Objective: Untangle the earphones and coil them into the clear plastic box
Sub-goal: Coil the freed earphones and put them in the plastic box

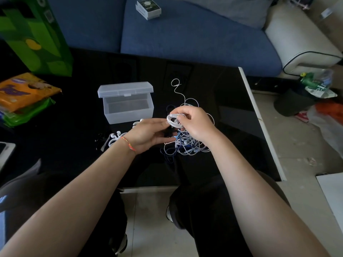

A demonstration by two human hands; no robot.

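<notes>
Our right hand (194, 123) grip closed around a small white coil (173, 121), left hand (148, 135) open beside it, tangled earphones (187, 143) just beneath on the surface (222, 108), open box (128, 106) left of our grip

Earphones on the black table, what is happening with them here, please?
A person sits at a black table and winds a white earphone cable. The right hand pinches a small white coil, and the left hand, with straight fingers, touches it. Below the hands lies a tangled pile of white and blue cables, not yet sorted. The clear plastic box stands open to the left, and nothing shows inside it.
</notes>
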